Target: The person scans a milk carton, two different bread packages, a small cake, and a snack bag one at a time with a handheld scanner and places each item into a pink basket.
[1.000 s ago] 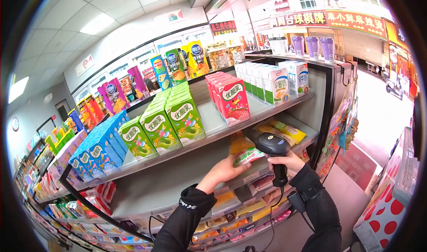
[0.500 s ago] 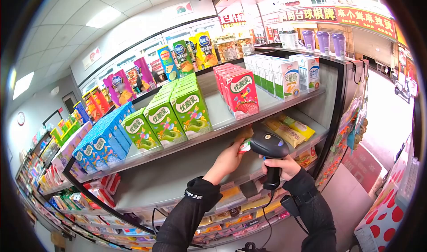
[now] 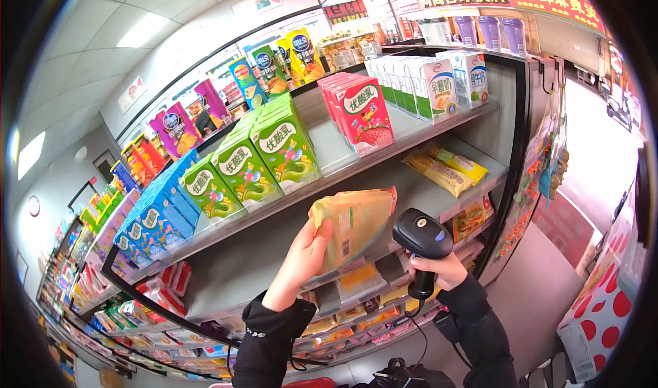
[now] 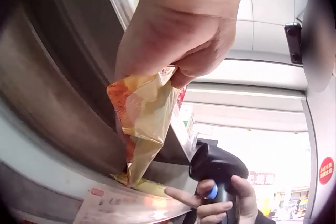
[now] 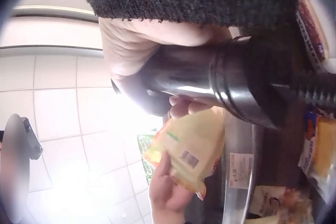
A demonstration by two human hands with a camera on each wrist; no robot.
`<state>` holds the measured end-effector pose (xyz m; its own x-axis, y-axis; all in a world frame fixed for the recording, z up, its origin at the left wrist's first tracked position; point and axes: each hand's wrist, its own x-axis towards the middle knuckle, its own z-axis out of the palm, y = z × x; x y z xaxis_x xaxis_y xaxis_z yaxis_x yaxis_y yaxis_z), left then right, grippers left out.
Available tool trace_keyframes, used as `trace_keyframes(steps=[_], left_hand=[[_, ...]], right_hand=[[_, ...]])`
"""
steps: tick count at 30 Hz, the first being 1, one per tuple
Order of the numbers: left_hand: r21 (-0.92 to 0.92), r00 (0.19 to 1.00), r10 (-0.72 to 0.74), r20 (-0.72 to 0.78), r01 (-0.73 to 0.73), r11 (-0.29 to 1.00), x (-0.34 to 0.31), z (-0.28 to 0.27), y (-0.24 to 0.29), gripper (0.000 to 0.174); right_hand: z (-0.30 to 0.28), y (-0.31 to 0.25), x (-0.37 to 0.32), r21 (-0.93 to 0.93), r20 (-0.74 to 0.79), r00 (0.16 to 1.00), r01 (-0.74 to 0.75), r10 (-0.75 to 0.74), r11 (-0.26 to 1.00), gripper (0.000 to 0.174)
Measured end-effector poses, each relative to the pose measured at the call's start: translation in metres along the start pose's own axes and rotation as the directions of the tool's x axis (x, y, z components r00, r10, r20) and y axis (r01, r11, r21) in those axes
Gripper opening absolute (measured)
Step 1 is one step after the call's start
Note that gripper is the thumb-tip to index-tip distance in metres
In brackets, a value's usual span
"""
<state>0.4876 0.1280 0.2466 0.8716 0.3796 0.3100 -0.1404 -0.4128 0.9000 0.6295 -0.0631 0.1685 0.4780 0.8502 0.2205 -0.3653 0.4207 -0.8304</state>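
Note:
My left hand (image 3: 299,259) pinches a pale yellow bread package (image 3: 356,225) by its left edge, thumb on top. The package is tilted, and its back with a printed barcode (image 5: 189,159) shows in the head and right wrist views. In the left wrist view the package's orange printed side (image 4: 122,100) hangs below the hand. A black barcode scanner (image 3: 421,232) stands just right of the package, apart from it. My right hand (image 3: 444,270) grips the scanner's handle, with one finger stretched out in the left wrist view. A cord runs down from the handle.
Juice boxes in green (image 3: 284,151), pink (image 3: 367,117) and blue (image 3: 154,213) line the upper shelf beside white milk cartons (image 3: 439,90). Yellow bread packs (image 3: 442,172) lie on the shelf below, behind the scanner. A shelf edge (image 3: 404,141) runs just above the package.
My left hand has moved left and turned the package over, from its printed front, through edge-on, to its barcode side. The scanner stays in my right hand, a little lower than before.

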Motion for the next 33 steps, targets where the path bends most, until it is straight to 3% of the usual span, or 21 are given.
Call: trace_keyframes(steps=[4, 6, 8, 10, 12, 14, 20, 21, 22, 24, 25, 26, 28, 29, 32, 33], left_hand=[[-0.114, 1.0, 0.009, -0.027, -0.012, 0.993, -0.032, -0.001, 0.028, 0.039], [-0.433, 0.988, -0.064, -0.138, -0.003, 0.901, -0.051, -0.002, 0.03, 0.04], [-0.581, 0.982, 0.0, -0.189, -0.112, 0.806, -0.071, 0.002, 0.032, 0.044], [-0.727, 0.966, -0.089, -0.242, -0.121, 0.675, -0.099, 0.0, 0.013, 0.046], [-0.833, 0.968, -0.078, -0.237, -0.161, 0.53, -0.124, 0.001, -0.005, 0.053], [-0.847, 0.952, -0.095, -0.291, -0.21, 0.489, -0.151, 0.001, -0.02, 0.053], [-0.887, 0.947, -0.167, -0.274, -0.182, 0.425, -0.254, -0.036, -0.035, 0.057], [-0.798, 0.923, -0.174, -0.343, -0.189, 0.572, -0.27, -0.042, -0.04, 0.071], [-0.796, 0.909, -0.189, -0.372, -0.208, 0.568, -0.285, -0.049, -0.04, 0.071], [-0.82, 0.94, -0.047, -0.338, -0.27, 0.504, -0.32, -0.061, -0.035, 0.095], [-0.845, 0.942, -0.132, -0.308, -0.207, 0.493, -0.331, -0.068, -0.021, 0.109], [-0.843, 0.926, -0.156, -0.343, -0.23, 0.486, -0.349, -0.077, -0.025, 0.109], [-0.963, 0.957, -0.161, -0.241, -0.215, 0.164, -0.383, -0.094, -0.032, 0.107], [-0.928, 0.873, -0.382, -0.304, -0.181, 0.326, -0.396, -0.098, -0.024, 0.106], [-0.945, 0.809, -0.509, -0.295, -0.17, 0.279, -0.449, -0.104, -0.046, 0.092], [-0.947, 0.779, -0.557, -0.287, -0.144, 0.288, -0.461, -0.108, -0.042, 0.08]], right_hand=[[0.004, 0.015, -0.01, 0.027, 0.03, 0.999, -0.025, 0.025, 0.999, 0.026], [0.01, 0.021, -0.015, 0.007, 0.146, 0.989, 0.027, -0.027, 1.0, 0.03], [0.027, 0.026, -0.018, 0.047, 0.181, 0.982, 0.055, -0.063, 0.997, 0.039], [0.048, 0.032, -0.021, 0.118, 0.25, 0.951, 0.157, -0.182, 0.981, 0.066], [0.071, 0.033, -0.025, 0.146, 0.258, 0.96, 0.069, -0.106, 0.987, 0.066], [0.098, 0.041, -0.02, 0.251, 0.352, 0.91, 0.132, -0.218, 0.959, 0.055], [0.171, 0.091, -0.024, 0.103, 0.476, 0.88, -0.048, -0.007, 0.994, 0.053], [0.183, 0.098, -0.025, 0.013, 0.464, 0.886, -0.016, 0.008, 1.0, 0.051], [0.193, 0.105, -0.027, -0.079, 0.454, 0.891, 0.015, 0.023, 0.997, 0.049], [0.21, 0.117, -0.029, -0.102, 0.515, 0.85, -0.068, 0.112, 0.992, 0.048], [0.218, 0.125, -0.031, -0.118, 0.554, 0.815, -0.124, 0.169, 0.985, 0.046], [0.225, 0.134, -0.034, -0.13, 0.571, 0.795, -0.16, 0.206, 0.979, 0.046], [0.238, 0.149, -0.039, -0.306, 0.61, 0.726, -0.154, 0.317, 0.94, 0.045], [0.246, 0.157, -0.041, -0.388, 0.625, 0.687, -0.137, 0.37, 0.911, 0.045], [0.272, 0.182, -0.052, -0.483, 0.652, 0.603, -0.137, 0.46, 0.865, 0.048], [0.273, 0.196, -0.055, -0.528, 0.718, 0.527, -0.013, 0.455, 0.849, 0.057]])
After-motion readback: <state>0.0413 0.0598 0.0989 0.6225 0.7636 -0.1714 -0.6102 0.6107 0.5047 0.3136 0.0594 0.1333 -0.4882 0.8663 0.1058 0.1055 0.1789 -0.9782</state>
